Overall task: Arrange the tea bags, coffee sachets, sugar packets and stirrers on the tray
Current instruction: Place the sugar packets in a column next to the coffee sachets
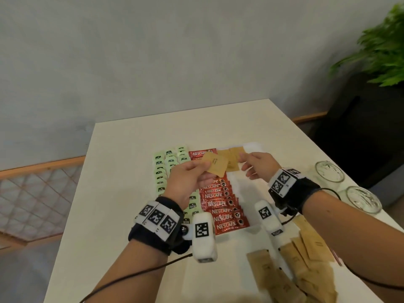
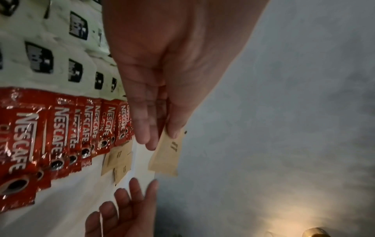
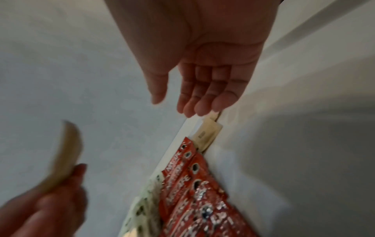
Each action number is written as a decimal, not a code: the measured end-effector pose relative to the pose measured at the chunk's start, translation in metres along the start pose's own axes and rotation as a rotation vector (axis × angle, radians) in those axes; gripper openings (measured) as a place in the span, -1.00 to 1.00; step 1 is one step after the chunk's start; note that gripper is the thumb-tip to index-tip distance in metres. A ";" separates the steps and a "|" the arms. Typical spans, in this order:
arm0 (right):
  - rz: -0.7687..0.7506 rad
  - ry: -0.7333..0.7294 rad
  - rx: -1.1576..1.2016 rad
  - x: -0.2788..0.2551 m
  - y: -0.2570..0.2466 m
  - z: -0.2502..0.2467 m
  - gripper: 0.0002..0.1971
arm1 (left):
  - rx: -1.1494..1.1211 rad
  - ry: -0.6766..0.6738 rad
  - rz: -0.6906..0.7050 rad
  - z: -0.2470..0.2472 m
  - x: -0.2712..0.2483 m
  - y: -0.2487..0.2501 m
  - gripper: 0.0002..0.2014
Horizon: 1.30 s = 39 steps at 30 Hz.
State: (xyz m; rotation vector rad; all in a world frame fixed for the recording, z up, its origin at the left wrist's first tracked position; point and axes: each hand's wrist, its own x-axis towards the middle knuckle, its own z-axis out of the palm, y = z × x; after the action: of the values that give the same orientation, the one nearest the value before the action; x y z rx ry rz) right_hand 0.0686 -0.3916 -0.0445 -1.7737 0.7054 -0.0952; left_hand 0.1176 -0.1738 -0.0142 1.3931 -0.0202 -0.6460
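My left hand (image 1: 192, 178) pinches a brown sugar packet (image 1: 215, 164) between thumb and fingers, above the red coffee sachets (image 1: 220, 206). The left wrist view shows that packet (image 2: 165, 158) hanging from the fingertips (image 2: 151, 137). My right hand (image 1: 253, 164) hovers with straight fingers, holding nothing, over the sugar packets laid on the tray (image 1: 232, 158) at its far end. The white tray (image 1: 251, 191) also holds rows of pale green tea bags (image 1: 170, 165) on its left. In the right wrist view the open right hand (image 3: 194, 102) is above the tray's sugar packets (image 3: 207, 134).
A loose pile of brown sugar packets (image 1: 306, 263) lies on the table at the near right. Two glass jars (image 1: 330, 174) stand by the right edge. A potted plant (image 1: 380, 47) is at the far right, off the table.
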 end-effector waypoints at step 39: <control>0.099 -0.040 -0.457 0.066 0.021 -0.040 -0.75 | 1.879 0.220 0.455 0.074 0.072 -0.014 -0.72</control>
State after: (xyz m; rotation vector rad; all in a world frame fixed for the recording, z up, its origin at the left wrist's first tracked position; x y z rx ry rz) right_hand 0.0976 -0.4624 -0.0695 -2.1621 0.8306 0.1817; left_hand 0.1438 -0.2724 -0.0370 3.0783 -0.9444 0.1317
